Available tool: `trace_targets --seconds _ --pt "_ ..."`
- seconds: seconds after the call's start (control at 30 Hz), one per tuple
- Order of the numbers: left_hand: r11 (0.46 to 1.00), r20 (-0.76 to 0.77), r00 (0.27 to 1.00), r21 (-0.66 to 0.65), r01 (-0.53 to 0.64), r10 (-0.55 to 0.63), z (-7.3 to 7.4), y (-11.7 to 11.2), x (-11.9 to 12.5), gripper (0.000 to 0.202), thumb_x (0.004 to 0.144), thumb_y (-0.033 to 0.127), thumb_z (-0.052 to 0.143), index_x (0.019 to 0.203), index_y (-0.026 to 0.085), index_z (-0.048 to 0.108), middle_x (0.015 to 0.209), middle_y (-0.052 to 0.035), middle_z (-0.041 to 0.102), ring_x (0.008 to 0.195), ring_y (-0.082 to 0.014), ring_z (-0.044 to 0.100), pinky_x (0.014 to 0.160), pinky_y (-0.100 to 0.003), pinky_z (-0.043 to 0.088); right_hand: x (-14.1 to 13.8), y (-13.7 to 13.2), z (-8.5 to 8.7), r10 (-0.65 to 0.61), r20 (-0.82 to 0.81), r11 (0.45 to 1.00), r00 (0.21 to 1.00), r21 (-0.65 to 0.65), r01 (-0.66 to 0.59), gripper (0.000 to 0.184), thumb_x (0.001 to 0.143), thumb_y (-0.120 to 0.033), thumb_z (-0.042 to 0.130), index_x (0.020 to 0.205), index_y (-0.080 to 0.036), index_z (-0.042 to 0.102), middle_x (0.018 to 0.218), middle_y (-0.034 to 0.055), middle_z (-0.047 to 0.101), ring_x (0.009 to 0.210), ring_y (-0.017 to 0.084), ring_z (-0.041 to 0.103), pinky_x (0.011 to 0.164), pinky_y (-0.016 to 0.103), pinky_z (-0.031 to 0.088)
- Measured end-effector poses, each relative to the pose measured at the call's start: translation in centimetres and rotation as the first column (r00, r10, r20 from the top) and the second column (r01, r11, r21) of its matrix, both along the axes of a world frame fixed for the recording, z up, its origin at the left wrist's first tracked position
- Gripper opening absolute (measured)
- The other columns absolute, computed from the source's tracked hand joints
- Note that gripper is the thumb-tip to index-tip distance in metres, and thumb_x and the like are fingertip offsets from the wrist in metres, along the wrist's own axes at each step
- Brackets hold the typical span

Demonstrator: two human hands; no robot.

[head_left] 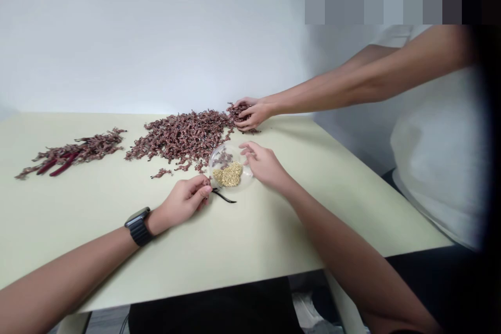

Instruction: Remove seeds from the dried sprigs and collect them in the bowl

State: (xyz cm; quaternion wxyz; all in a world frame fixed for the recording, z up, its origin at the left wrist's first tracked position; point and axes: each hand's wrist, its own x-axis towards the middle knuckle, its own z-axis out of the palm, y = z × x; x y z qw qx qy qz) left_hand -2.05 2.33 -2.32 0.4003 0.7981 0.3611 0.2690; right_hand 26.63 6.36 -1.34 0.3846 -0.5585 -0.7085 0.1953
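My left hand [188, 197] is closed, pinching a small brown figure [207, 181] that its fingers mostly hide. By its fingertips a thin black curved piece [224, 197] lies on the table; whether it joins the figure I cannot tell. A round clear plastic dish [246, 181] with tiny gold beads [230, 174] in it stands between my hands. My right hand [263, 163] is at the dish's right rim, fingers apart and slightly bent, with nothing visible in them. Whether they touch the rim is unclear.
Behind the dish spreads a large heap of small brown figures [183, 135]. A smaller pile [92, 148] with dark red long-handled pieces [64, 164] lies left. At the heap's right end, a co-worker's hands [252, 114] gather figures. The pale table [250, 245] meets a wall behind.
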Motion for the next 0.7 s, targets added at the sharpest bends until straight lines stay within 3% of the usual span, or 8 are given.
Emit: trace_targets --seconds 0.1,0.27,0.5,0.6,0.7 --pt "1.000 0.002 1.000 -0.003 -0.004 0.004 -0.1 0.0 -0.1 0.038 0.106 0.050 0.046 0.085 0.019 0.053 0.068 0.0004 0.065 0.061 -0.0136 0.059 0.061 -0.025 0.043 -0.2 -0.2 0.4 -0.026 0.031 0.999 0.999 0.029 0.025 0.044 0.093 -0.015 0.048 0.131 -0.029 0.065 0.116 0.0064 0.076 0.090 0.020 0.071 0.077 0.033 0.056" --pt "1.000 0.011 1.000 -0.019 -0.002 0.003 -0.3 0.0 -0.1 0.038 0.106 0.050 0.046 0.086 0.019 0.054 0.069 0.0002 0.065 0.061 -0.0139 0.059 0.061 -0.025 0.043 -0.4 -0.2 0.5 -0.042 0.022 0.998 0.999 0.045 0.041 0.043 0.091 -0.018 0.052 0.131 -0.027 0.066 0.119 0.0064 0.075 0.103 0.022 0.070 0.091 0.037 0.054" --pt "0.992 -0.002 0.996 0.091 -0.084 0.085 0.2 0.1 -0.2 0.040 0.106 0.048 0.046 0.082 0.018 0.058 0.067 0.0004 0.063 0.062 -0.0137 0.056 0.064 -0.026 0.043 -1.0 -0.3 0.7 -0.048 0.035 0.996 0.998 0.082 0.045 0.044 0.089 -0.021 0.055 0.133 -0.025 0.062 0.127 0.0087 0.072 0.099 0.024 0.070 0.094 0.041 0.054" --pt "0.987 0.031 0.992 0.100 -0.125 0.123 0.1 0.1 -0.3 0.039 0.106 0.048 0.048 0.083 0.018 0.059 0.067 0.0003 0.063 0.062 -0.0136 0.057 0.063 -0.026 0.042 -1.5 -0.6 1.0 -0.094 0.072 0.975 0.993 0.208 0.077 0.045 0.090 -0.022 0.056 0.134 -0.024 0.059 0.135 0.0105 0.067 0.114 0.028 0.064 0.104 0.048 0.050" --pt "0.986 0.084 0.987 0.082 -0.147 0.140 -0.1 0.2 -0.3 0.038 0.105 0.047 0.049 0.084 0.018 0.058 0.067 0.0003 0.064 0.061 -0.0131 0.057 0.062 -0.025 0.043 -2.1 -1.5 1.8 -0.203 0.128 0.894 0.971 0.428 0.130 0.045 0.091 -0.024 0.058 0.136 -0.023 0.057 0.144 0.0130 0.059 0.136 0.034 0.048 0.116 0.055 0.039"
